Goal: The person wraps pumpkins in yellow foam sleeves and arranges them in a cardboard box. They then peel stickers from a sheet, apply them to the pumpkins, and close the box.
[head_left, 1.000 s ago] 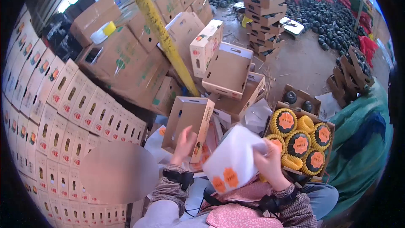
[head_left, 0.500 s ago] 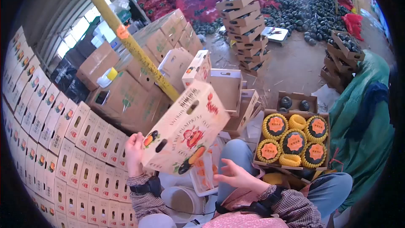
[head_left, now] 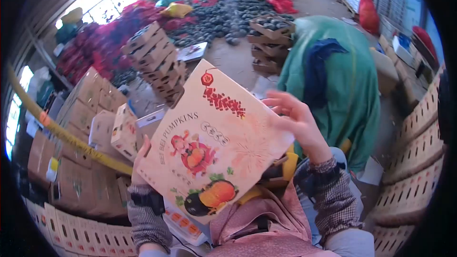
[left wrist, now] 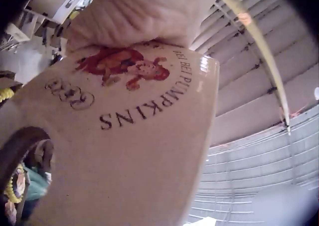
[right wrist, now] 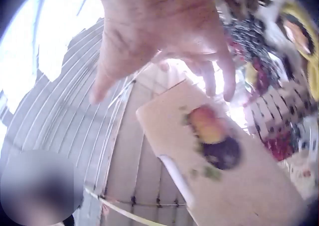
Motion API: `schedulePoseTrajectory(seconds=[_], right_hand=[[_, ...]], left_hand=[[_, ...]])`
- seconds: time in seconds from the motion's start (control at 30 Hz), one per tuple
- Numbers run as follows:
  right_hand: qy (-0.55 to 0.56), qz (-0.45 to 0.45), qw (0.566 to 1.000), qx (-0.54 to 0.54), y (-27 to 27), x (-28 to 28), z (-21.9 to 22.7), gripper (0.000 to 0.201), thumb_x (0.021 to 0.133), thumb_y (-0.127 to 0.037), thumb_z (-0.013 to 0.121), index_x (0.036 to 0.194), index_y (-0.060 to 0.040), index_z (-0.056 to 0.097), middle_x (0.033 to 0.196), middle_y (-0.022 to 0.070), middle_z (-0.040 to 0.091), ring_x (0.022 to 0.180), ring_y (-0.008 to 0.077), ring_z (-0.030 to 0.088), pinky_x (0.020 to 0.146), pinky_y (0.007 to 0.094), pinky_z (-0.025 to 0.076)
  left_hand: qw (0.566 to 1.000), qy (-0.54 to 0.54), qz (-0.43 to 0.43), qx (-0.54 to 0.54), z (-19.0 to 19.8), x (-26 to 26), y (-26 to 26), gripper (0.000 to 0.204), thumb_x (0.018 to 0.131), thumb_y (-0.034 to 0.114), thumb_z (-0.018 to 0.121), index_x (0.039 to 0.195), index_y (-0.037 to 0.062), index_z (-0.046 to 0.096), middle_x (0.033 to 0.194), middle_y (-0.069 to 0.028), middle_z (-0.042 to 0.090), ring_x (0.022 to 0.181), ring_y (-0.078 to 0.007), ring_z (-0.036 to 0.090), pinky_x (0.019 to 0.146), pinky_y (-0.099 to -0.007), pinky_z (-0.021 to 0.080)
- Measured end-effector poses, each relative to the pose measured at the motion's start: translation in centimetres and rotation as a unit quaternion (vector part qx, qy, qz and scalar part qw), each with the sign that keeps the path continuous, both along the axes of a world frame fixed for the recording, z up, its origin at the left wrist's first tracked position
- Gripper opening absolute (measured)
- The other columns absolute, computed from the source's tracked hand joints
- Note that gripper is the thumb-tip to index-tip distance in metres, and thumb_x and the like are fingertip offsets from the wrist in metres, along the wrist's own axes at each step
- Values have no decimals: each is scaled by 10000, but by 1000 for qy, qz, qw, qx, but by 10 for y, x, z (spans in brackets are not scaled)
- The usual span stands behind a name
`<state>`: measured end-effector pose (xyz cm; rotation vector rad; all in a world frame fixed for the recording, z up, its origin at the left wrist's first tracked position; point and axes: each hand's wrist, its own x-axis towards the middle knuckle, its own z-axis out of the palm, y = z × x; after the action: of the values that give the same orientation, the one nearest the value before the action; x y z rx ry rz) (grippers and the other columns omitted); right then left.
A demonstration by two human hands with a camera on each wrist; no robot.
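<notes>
A cream carton lid (head_left: 228, 147), printed with "BEI BEI PUMPKINS" and a picture of pumpkins, is held up tilted in front of the person's body. At its left edge the left hand (head_left: 141, 162) grips it. In the left wrist view, that hand (left wrist: 139, 16) lies over the printed face, its fingertips hidden. By the lid's right edge is the right hand (head_left: 300, 126), fingers spread. The right wrist view shows this hand (right wrist: 159, 31) with loose, parted fingers above the lid's end panel (right wrist: 224, 176). Yellow foam nets (left wrist: 12, 186) show through the lid's handle slot.
A green tarp (head_left: 338, 81) covers a heap at right. Stacked brown trays (head_left: 157, 62) and a pile of dark round produce (head_left: 223, 16) stand beyond. Cartons line both sides, with a yellow pole (head_left: 76, 138) at left. Orange stickers (head_left: 183, 221) lie below the lid.
The right hand let go of a white sticker sheet. The left hand took up the lid and carried it right, toward the foam-netted pumpkins, now mostly hidden. The head view turned right.
</notes>
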<state>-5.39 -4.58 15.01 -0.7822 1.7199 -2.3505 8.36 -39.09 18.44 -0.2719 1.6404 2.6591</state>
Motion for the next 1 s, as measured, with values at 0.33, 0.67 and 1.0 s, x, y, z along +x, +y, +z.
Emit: schedulePoseTrajectory(seconds=[0.33,0.67,1.0], right_hand=[[-147,-114,957,224,-12,-35,-115,459,950,-383,471,1166,-3,609,1041,206,656,959,309,622,862,341,453],[-392,29,832,390,37,21,-76,886,811,-728,493,1175,78,558,985,221,614,923,308,627,740,474,535],[-530,-23,847,-4,38,42,-133,496,797,-389,725,1024,32,592,834,93,579,767,211,653,748,332,602]], left_hand=[[983,-158,-70,-57,-97,-130,-53,610,1011,498,344,1389,24,404,1334,-151,535,1185,-262,554,1013,-404,448],[914,-317,-166,-192,-94,-117,-42,512,1004,429,441,1388,93,406,1280,-81,574,1140,-203,584,957,-357,488],[946,-225,-169,-163,-133,-122,-60,508,972,343,549,1371,56,419,1282,-74,567,1133,-172,586,940,-321,505]])
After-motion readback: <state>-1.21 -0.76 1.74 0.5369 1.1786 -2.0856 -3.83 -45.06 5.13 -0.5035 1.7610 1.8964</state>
